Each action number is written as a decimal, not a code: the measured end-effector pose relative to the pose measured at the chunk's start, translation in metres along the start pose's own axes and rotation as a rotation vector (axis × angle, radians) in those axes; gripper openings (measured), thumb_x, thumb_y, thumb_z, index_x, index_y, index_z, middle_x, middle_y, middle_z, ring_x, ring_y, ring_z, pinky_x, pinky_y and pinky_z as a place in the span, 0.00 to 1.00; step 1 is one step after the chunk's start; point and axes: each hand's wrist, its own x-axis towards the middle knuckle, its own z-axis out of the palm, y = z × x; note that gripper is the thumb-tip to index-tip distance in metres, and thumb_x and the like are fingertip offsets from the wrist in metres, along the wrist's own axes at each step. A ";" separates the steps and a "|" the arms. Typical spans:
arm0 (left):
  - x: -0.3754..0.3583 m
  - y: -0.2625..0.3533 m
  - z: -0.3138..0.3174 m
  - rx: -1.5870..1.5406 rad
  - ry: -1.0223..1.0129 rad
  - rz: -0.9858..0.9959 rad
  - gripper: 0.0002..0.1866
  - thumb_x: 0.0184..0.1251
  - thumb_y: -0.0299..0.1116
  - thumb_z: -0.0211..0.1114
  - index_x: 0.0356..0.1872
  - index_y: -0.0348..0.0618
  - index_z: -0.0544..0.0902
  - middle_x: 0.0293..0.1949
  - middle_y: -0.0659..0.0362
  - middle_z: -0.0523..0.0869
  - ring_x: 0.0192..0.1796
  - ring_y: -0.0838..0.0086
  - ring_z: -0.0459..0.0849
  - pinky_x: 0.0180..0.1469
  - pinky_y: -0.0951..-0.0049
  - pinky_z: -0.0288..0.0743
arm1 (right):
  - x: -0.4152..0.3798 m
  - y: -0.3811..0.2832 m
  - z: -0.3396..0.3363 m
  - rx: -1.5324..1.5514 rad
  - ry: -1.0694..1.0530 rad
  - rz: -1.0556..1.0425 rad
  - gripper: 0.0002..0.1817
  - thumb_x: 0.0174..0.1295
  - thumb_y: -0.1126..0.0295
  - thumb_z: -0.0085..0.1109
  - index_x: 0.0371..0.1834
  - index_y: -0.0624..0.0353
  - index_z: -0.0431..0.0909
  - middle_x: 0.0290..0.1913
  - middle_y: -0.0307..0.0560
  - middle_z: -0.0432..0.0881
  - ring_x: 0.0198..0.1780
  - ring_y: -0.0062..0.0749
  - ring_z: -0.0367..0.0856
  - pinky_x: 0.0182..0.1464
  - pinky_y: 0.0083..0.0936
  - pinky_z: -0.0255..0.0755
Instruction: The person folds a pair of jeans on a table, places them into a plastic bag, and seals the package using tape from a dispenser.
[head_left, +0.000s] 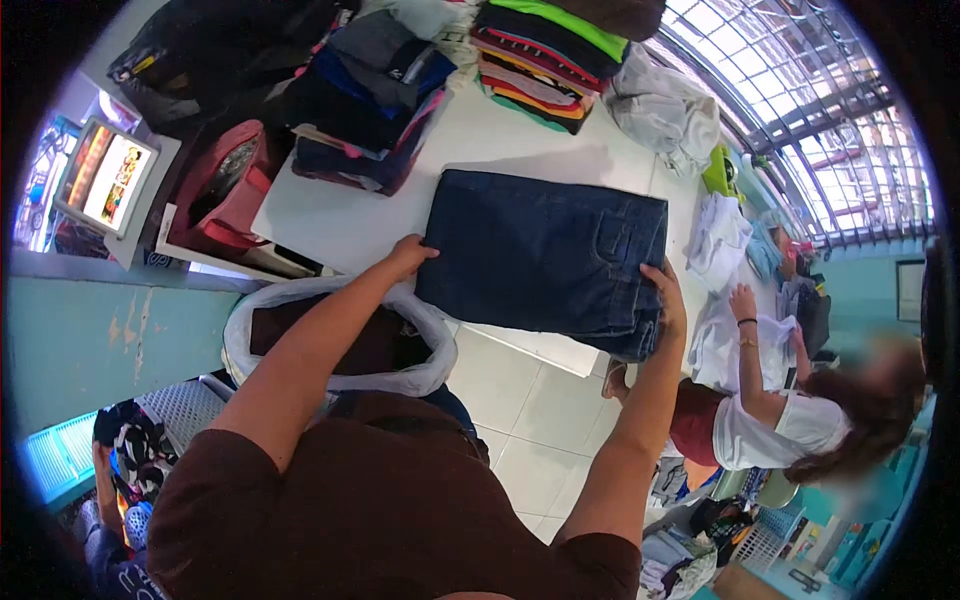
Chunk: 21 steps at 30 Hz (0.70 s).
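Observation:
A folded pair of dark blue jeans (530, 250) lies over the front edge of the white table (340, 222), its near side overhanging. My left hand (410, 257) pinches the left edge of the jeans between thumb and fingers. On the other side, my right hand (668, 298) grips the right edge near the pocket, with part of its fingers hidden behind the denim. The jeans look flat, with a back pocket showing at the right.
Behind the jeans stand a dark stack of folded clothes (370, 110) and a colourful stack (545, 60). White plastic bundles (660, 105) sit at the back right. A lined bin (435, 365) stands below my left arm. At right, another person (790, 415) handles white cloth (725, 335).

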 end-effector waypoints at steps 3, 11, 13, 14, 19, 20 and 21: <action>0.011 0.027 0.001 0.394 0.110 0.259 0.25 0.55 0.36 0.64 0.53 0.33 0.72 0.44 0.46 0.80 0.49 0.59 0.78 0.50 0.67 0.71 | 0.005 0.072 -0.092 -0.268 0.258 0.189 0.27 0.49 0.73 0.58 0.56 0.57 0.68 0.38 0.45 0.78 0.36 0.28 0.76 0.40 0.24 0.70; 0.003 0.043 0.011 0.344 -0.034 0.076 0.38 0.49 0.37 0.68 0.61 0.37 0.60 0.55 0.46 0.72 0.54 0.60 0.73 0.56 0.67 0.67 | -0.022 0.162 -0.029 -1.411 0.942 -0.200 0.25 0.56 0.49 0.56 0.52 0.52 0.71 0.56 0.56 0.69 0.56 0.53 0.68 0.48 0.49 0.68; -0.007 0.041 0.017 0.262 -0.052 0.083 0.37 0.48 0.35 0.67 0.59 0.32 0.60 0.54 0.46 0.72 0.56 0.61 0.71 0.58 0.64 0.66 | -0.040 0.159 0.027 -1.343 0.867 -0.551 0.29 0.51 0.51 0.61 0.54 0.52 0.70 0.59 0.56 0.67 0.59 0.51 0.65 0.53 0.50 0.62; -0.006 0.041 0.021 0.200 -0.029 0.024 0.36 0.48 0.34 0.67 0.58 0.32 0.60 0.53 0.47 0.72 0.56 0.61 0.72 0.57 0.64 0.66 | -0.053 0.160 0.061 -1.184 0.653 -0.716 0.35 0.45 0.52 0.65 0.58 0.51 0.66 0.64 0.55 0.62 0.64 0.50 0.60 0.60 0.50 0.54; -0.056 0.073 0.040 -0.188 -0.102 -0.013 0.32 0.48 0.30 0.65 0.57 0.35 0.63 0.51 0.49 0.74 0.55 0.62 0.72 0.57 0.62 0.65 | -0.075 0.203 0.163 -1.104 0.281 -0.542 0.40 0.44 0.69 0.64 0.65 0.48 0.58 0.70 0.47 0.53 0.70 0.40 0.52 0.66 0.52 0.42; -0.060 0.067 0.041 -0.215 -0.066 0.022 0.32 0.48 0.30 0.65 0.57 0.37 0.64 0.51 0.50 0.74 0.55 0.62 0.72 0.57 0.62 0.66 | -0.058 0.215 0.166 -1.037 0.383 -0.563 0.36 0.47 0.74 0.61 0.63 0.48 0.60 0.69 0.46 0.55 0.69 0.38 0.55 0.66 0.51 0.43; -0.065 0.057 0.040 -0.241 -0.029 0.054 0.32 0.48 0.30 0.64 0.57 0.38 0.64 0.51 0.50 0.74 0.55 0.62 0.72 0.56 0.62 0.66 | -0.045 0.223 0.163 -1.040 0.338 -0.593 0.33 0.49 0.74 0.57 0.63 0.49 0.61 0.68 0.46 0.56 0.69 0.38 0.56 0.66 0.50 0.44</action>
